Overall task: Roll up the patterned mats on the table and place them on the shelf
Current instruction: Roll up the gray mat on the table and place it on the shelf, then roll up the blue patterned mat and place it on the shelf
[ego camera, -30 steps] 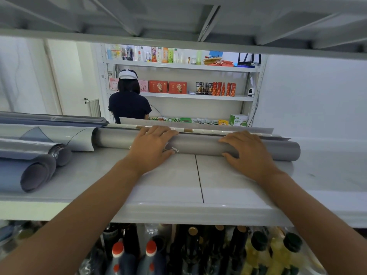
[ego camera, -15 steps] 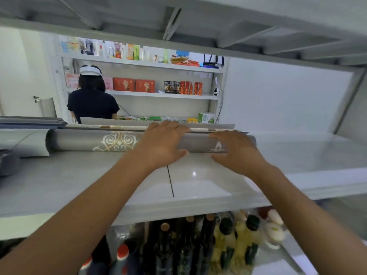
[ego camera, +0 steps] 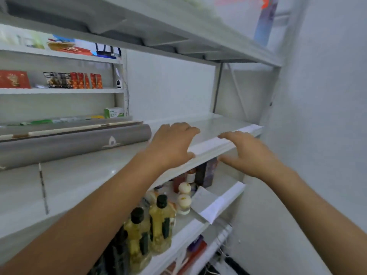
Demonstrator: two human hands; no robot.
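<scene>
Rolled grey mat [ego camera: 69, 144] lies along the shelf [ego camera: 89, 175], toward its back edge, left part. Left hand [ego camera: 172, 143] just past the mat's right end, fingers loosely spread, holding nothing. Right hand [ego camera: 248, 153] over the front edge near the right corner, likewise empty.

One rolled grey mat [ego camera: 69, 144] is counted along the back edge of the shelf [ego camera: 89, 185], toward its left end. Two hands are counted at the shelf's front edge: a left hand [ego camera: 172, 143] and a right hand [ego camera: 248, 153]. On the lower shelf [ego camera: 226, 181], two yellow oil bottles [ego camera: 139, 235] are seen near the front edge, two pale round-topped jars [ego camera: 184, 200] behind them, and one dark box [ego camera: 206, 171] toward the back.
</scene>
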